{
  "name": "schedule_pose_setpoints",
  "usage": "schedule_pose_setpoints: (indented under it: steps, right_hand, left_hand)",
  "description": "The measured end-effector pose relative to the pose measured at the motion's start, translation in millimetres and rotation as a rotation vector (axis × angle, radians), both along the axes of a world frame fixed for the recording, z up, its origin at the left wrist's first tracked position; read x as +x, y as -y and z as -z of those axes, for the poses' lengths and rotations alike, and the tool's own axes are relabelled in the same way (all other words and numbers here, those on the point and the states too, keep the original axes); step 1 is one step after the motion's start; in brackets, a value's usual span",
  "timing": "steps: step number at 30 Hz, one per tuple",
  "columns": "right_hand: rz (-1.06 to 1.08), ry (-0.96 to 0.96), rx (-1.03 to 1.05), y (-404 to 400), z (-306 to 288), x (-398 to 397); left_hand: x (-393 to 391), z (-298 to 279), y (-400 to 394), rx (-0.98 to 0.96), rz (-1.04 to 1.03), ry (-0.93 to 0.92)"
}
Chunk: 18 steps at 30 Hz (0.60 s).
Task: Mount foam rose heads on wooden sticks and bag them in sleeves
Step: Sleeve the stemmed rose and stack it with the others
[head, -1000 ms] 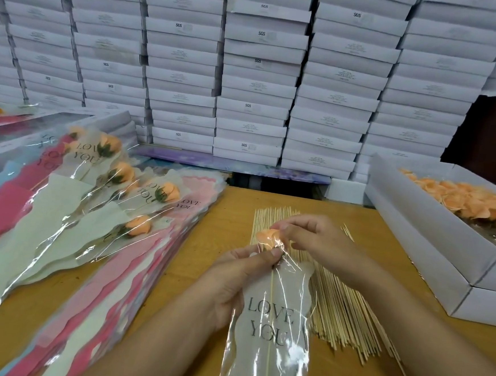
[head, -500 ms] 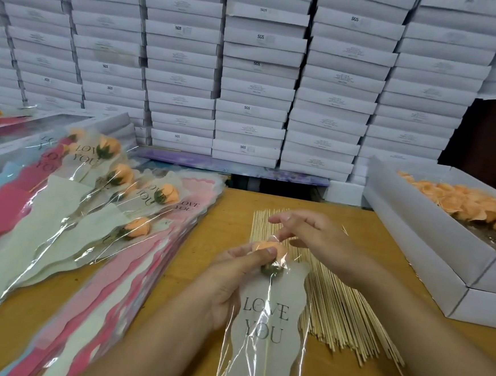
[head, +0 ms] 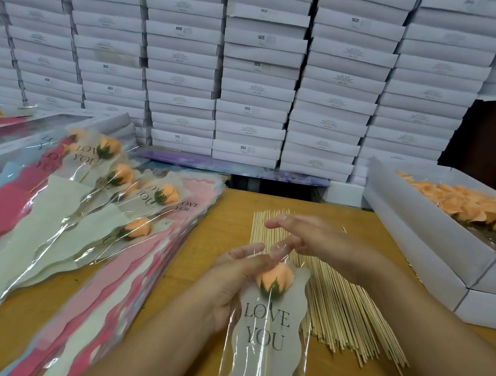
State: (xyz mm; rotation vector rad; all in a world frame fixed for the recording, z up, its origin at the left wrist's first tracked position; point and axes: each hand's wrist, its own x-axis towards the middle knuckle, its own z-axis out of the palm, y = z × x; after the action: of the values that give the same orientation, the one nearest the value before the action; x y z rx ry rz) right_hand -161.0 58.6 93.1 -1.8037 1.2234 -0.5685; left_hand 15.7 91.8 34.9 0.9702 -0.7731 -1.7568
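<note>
An orange foam rose head point(head: 275, 280) on a thin wooden stick sits inside a clear sleeve point(head: 264, 337) printed "LOVE YOU", low in the middle. My left hand point(head: 230, 281) holds the sleeve from behind at its left edge, thumb near the rose. My right hand point(head: 311, 240) hovers just above the sleeve's open top with fingers spread and straight, fingertips at the plastic's edge. A pile of bare wooden sticks point(head: 336, 298) lies on the table under and right of my hands.
Several bagged roses point(head: 137, 226) lie on a stack of pink, cream and blue sleeves point(head: 85, 279) at the left. A white box of loose orange rose heads point(head: 470, 208) stands at the right. Stacked white boxes point(head: 259, 70) wall the back of the wooden table point(head: 192, 272).
The rose has slid deeper into the sleeve, below its top edge. My right hand has let go of the rose and lifted, fingers spreading. The sleeve has shifted slightly toward me.
</note>
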Motion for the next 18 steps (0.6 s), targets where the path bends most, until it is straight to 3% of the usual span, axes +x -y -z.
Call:
schedule_pose_setpoints:
  steps: [3,6,14,18]
  right_hand:
    - [0.073,0.012,-0.102,1.6,-2.0,-0.3]
    - [0.276,0.096,-0.179,4.2,0.4,-4.0]
    - [0.345,0.375,0.155,-16.1,21.3,-4.2]
    - [0.251,0.348,0.316,-30.0,34.1,-0.1]
  left_hand:
    - [2.0,-1.4,1.4,-0.002,-0.015,-0.003]
    - [4.4,-1.8,3.5,0.009,-0.053,-0.017]
    - [5.4,-0.8,6.5,0.018,-0.044,0.022]
    - [4.7,-0.7,6.9,0.016,-0.059,0.018]
